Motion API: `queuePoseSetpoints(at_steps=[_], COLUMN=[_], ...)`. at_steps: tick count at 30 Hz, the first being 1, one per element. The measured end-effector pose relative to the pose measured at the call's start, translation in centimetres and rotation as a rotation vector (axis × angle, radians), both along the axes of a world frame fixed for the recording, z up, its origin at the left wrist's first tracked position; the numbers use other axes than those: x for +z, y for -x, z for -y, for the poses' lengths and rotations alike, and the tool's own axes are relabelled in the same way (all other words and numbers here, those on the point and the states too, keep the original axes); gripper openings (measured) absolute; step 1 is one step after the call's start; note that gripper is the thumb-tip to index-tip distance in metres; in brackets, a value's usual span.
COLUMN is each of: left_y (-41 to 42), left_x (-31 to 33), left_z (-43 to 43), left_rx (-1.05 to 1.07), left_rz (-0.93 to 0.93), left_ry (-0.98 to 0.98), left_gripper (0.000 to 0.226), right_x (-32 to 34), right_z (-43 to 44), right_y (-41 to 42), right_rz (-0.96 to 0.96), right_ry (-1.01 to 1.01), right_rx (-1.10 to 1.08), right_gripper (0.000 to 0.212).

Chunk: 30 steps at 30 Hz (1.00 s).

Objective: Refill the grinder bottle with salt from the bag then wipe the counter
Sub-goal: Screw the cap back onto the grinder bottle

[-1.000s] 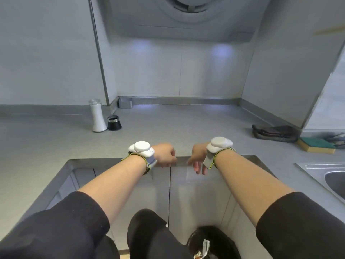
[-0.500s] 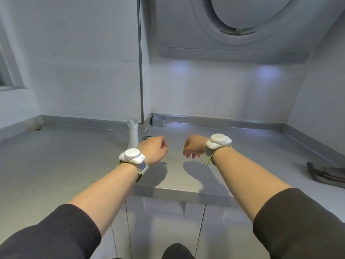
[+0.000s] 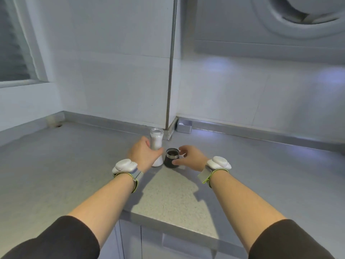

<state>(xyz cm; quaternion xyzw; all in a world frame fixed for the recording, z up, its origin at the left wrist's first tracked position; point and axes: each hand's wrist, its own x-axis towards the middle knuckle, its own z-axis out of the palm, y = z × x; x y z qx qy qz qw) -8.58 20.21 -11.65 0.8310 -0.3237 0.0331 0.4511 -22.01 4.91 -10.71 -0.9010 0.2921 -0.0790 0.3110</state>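
your left hand [image 3: 144, 153] wraps the waist of the grinder bottle [image 3: 156, 146], fingers curled round it from the left, while your right hand [image 3: 190, 157] closes in on the dark grinder cap [image 3: 172, 158], thumb and fingers cupped at its near and far sides; whether they press the cap yet, you cannot tell. the bottle stands upright on the grey counter [image 3: 74, 165], open at its clear threaded neck, its body white and flaring wider toward the foot. the cap sits just right of it, nearly touching, a short dark cone with a bright metal rim and a dark hollow facing up. behind both, a small square metal box [image 3: 184, 126] rests in the corner against the low steel upstand, beside the metal strip [image 3: 170, 71] running up the edge of the white wall panel. a window frame [image 3: 22, 68] shows at far left and the curved underside of a range hood [image 3: 298, 21] at upper right. the counter is matte and finely speckled, lit pale between your forearms. each wrist carries 1 white puck on a grey strap edged in yellow-green, and black sleeves are pushed up both arms.
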Motion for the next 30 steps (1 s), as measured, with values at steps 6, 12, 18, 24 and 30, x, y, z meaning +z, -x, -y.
queuePoseSetpoints(at_steps=[6,12,18,24,30], left_y=[-2.1,-2.3,-2.2,-2.6,-2.7], left_x=[-0.4,-0.3,0.5,0.5,0.3], left_z=[0.8,0.7,0.9,0.9,0.7], left_rx=[-0.113,-0.186,-0.185,-0.169,-0.177], left_rz=[-0.116,-0.110,-0.112,-0.118,-0.104], left_ry=[0.071,0.031,-0.004,-0.063,-0.086], left_gripper=[0.057,0.054,0.049,0.048,0.048], right_x=[-1.7,-1.3,3.3,8.4,11.6], right_z=[0.9,0.4,0.0,0.1,-1.4], right_y=[-2.4,-2.7,-2.5,-3.3,-5.2], right_rz=[0.134,0.309,0.415,0.199,0.043], right_ry=[-0.056,-0.042,0.004,0.416,0.833], right_rx=[-0.021,-0.071,0.030,0.207,0.365], right_gripper=[0.056,0.044,0.043,0.057,0.035])
